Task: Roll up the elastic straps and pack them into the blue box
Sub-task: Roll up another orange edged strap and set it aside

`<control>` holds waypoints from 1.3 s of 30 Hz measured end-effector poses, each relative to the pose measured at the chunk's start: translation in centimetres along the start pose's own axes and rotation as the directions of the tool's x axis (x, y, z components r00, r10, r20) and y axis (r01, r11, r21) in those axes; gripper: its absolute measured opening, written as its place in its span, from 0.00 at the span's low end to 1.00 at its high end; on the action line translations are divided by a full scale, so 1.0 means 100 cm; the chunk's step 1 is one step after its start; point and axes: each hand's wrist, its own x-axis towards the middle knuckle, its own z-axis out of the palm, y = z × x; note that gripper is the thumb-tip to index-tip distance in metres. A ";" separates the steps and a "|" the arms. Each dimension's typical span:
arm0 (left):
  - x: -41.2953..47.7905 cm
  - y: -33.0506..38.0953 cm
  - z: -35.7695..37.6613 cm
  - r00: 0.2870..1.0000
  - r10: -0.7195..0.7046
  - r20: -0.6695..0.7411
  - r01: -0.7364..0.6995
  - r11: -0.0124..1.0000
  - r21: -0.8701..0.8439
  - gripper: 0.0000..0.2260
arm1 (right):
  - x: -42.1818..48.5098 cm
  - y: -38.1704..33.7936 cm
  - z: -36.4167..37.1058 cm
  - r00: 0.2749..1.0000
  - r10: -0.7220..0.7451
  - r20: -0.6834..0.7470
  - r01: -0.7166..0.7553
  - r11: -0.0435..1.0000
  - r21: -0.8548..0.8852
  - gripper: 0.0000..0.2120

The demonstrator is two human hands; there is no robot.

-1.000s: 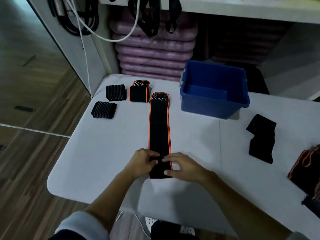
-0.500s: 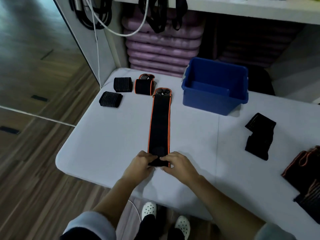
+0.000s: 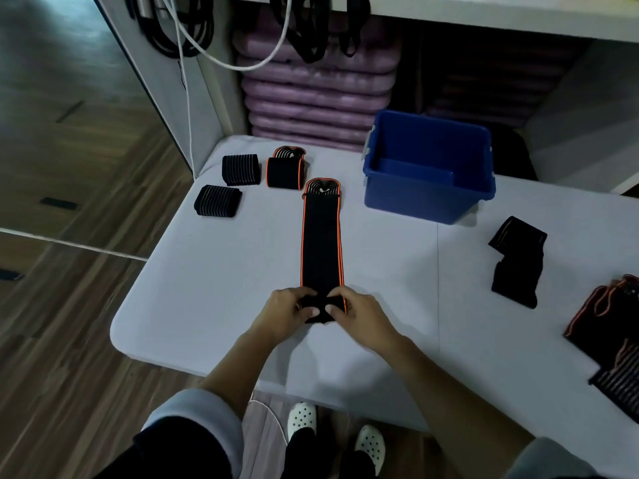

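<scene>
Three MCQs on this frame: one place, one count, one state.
1. The box sits where from the long strap? A left B right C on top
2. Finished rolls at the far left? A one B five C three
3. The long strap is: A mostly flat, near end curled B fully rolled C in the box
Answers: 1 B, it stands right of the strap, apart. 2 C, two striped, one orange-edged. 3 A, left hand and right hand grip its curled near end.

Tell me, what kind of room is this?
Probably a gym or fitness storeroom: purple mats stacked under a shelf, black bands hanging above them, and an orange-edged strap being rolled up on the white table.
</scene>
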 end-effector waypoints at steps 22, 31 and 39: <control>0.011 -0.032 0.006 0.944 0.324 -0.061 -0.301 0.923 0.240 0.24 | 0.013 0.032 0.003 0.959 -0.250 -0.134 0.226 0.959 -0.170 0.22; 0.046 -0.009 -0.008 0.989 -0.150 -0.020 0.147 0.984 -0.102 0.12 | 0.037 0.012 0.002 0.963 0.140 -0.232 -0.118 0.987 0.107 0.14; 0.047 -0.012 0.001 0.944 0.138 -0.300 -0.129 0.990 0.050 0.09 | 0.048 0.021 0.001 0.929 -0.125 -0.349 0.133 0.991 0.000 0.07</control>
